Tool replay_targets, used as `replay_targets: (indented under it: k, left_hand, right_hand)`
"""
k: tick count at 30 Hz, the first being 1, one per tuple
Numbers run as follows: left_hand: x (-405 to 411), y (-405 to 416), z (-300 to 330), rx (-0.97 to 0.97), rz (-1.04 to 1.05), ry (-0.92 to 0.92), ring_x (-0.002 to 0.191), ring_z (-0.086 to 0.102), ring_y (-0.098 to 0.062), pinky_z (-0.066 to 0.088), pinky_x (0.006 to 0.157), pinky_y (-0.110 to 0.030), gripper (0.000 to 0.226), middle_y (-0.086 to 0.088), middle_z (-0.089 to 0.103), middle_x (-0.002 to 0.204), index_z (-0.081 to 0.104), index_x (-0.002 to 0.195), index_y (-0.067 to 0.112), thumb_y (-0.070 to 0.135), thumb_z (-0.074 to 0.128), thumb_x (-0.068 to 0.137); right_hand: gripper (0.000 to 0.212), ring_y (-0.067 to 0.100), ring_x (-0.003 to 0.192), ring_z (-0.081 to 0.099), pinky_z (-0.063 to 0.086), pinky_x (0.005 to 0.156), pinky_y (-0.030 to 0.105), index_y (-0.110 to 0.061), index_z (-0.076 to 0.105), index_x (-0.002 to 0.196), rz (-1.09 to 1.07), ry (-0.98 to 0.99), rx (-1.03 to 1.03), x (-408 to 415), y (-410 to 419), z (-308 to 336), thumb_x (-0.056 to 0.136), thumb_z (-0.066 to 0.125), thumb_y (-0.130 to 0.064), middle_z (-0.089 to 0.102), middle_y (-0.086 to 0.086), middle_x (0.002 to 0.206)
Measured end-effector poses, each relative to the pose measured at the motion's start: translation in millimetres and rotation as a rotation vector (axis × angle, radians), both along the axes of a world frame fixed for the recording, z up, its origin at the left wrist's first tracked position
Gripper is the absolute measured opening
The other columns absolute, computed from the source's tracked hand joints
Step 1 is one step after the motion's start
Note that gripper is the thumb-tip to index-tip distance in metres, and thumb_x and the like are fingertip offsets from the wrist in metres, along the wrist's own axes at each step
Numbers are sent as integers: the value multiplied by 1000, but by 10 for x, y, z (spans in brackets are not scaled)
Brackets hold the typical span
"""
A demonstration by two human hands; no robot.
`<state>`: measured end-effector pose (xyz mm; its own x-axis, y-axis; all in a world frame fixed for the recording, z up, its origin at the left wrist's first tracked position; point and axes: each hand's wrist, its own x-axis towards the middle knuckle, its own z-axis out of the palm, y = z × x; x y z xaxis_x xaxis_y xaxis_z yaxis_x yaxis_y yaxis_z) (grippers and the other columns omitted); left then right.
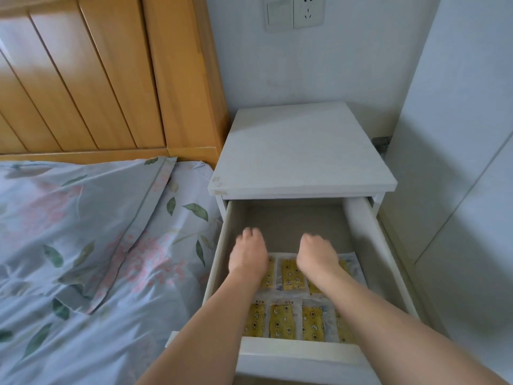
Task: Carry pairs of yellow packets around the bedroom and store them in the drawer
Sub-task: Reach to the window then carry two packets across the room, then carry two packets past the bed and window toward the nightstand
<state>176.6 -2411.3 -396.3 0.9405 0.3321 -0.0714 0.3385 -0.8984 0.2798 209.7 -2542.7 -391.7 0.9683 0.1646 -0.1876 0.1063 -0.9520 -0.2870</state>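
Both hands reached into the open drawer (369,234) of a white nightstand (299,151). Left hand (248,254) and right hand (316,254) each had fingers curled downward, knuckles up, over the bare back half of the drawer floor — whether either held anything could not be told, since the fingertips were hidden and blurred.

Yellow packets (291,275) lay flat in clear wrappers in two rows across the front half of the drawer, toward 6 o'clock from the hands. About three showed in the far row, partly under the wrists, and about four in the near row, with a forearm covering the rightmost — roughly seven in view.

One bed with a floral sheet (83,245) lay at 9 o'clock, its wooden headboard (111,79) at 11 o'clock. One wall socket (308,9) sat at 12 o'clock.
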Motion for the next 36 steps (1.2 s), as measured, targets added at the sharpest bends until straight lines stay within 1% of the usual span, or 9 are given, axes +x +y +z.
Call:
replay_targets:
  k: [3, 8, 12, 15, 17, 19, 22, 31, 36]
  left_hand:
    - [-5, -78, 630, 23, -125, -118, 138, 31, -25, 31, 113, -35, 43, -9, 33, 150, 33, 144, 6, 21, 39, 103]
    - [-70, 16, 2256, 122, -198, -181, 148, 9, -30, 13, 123, -39, 54, -13, 16, 159, 18, 151, 4, 25, 37, 105]
    - [-207, 176, 3768, 215, -211, -237, 150, 6, -27, 5, 122, -39, 57, -11, 14, 160, 14, 153, 6, 31, 34, 105]
    - [-446, 317, 4858, 234, -209, -278, 151, 4, -26, 4, 123, -40, 58, -11, 14, 162, 14, 154, 7, 32, 34, 105]
    - [-691, 410, 5424, 208, -163, -310, 151, 4, -26, 4, 123, -39, 58, -11, 14, 162, 15, 154, 7, 32, 34, 105]
    - [-969, 485, 5807, 209, -113, -330, 151, 5, -26, 4, 123, -39, 58, -12, 16, 161, 16, 153, 6, 34, 34, 105]
    - [-1285, 556, 6110, 237, -65, -322, 151, 5, -26, 4, 123, -38, 60, -12, 14, 162, 14, 154, 6, 35, 32, 105]
    - [-2386, 800, 6331, 320, 233, -294, 151, 6, -25, 4, 123, -36, 60, -11, 16, 162, 16, 154, 5, 32, 37, 104]
    - [-3381, 957, 6361, 352, 472, -253, 151, 5, -25, 5, 123, -36, 61, -11, 15, 162, 15, 154, 5, 32, 38, 104]
  right_hand:
    - [30, 26, 107, 55, 48, 90, 33, -4, 54, 117, 86, -84, -1, -42, -95, 682, 87, 51, -3, 58, 11, 116]
    - [22, 23, 97, 56, 44, 80, 29, -4, 55, 110, 171, -175, 37, -72, -162, 2321, 88, 51, -3, 59, 10, 106]
    - [15, 24, 92, 54, 39, 75, 28, -4, 54, 101, 236, -206, 57, -168, -173, 3810, 87, 48, -3, 58, 10, 99]
    - [11, 21, 83, 42, 32, 73, 27, -11, 40, 88, 234, -225, 75, -301, -153, 4962, 87, 47, -3, 45, 6, 89]
    - [11, 20, 83, 39, 32, 73, 27, -11, 39, 88, 242, -254, 90, -411, -122, 5574, 87, 48, -4, 44, 7, 90]
    - [11, 23, 91, 45, 40, 82, 31, -7, 48, 99, 269, -283, 115, -545, -62, 6008, 89, 49, -7, 51, 11, 99]
    - [28, 27, 110, 50, 42, 97, 34, -2, 49, 118, 333, -333, 146, -755, 88, 6355, 91, 50, -10, 54, 13, 117]
    - [21, 25, 103, 50, 45, 90, 34, -6, 49, 110, 636, -240, 256, -1434, 648, 6452, 91, 52, -14, 53, 10, 110]
    - [45, 29, 124, 43, 38, 102, 36, -5, 41, 136, 859, -130, 255, -2075, 1074, 6405, 93, 45, -18, 46, 13, 135]
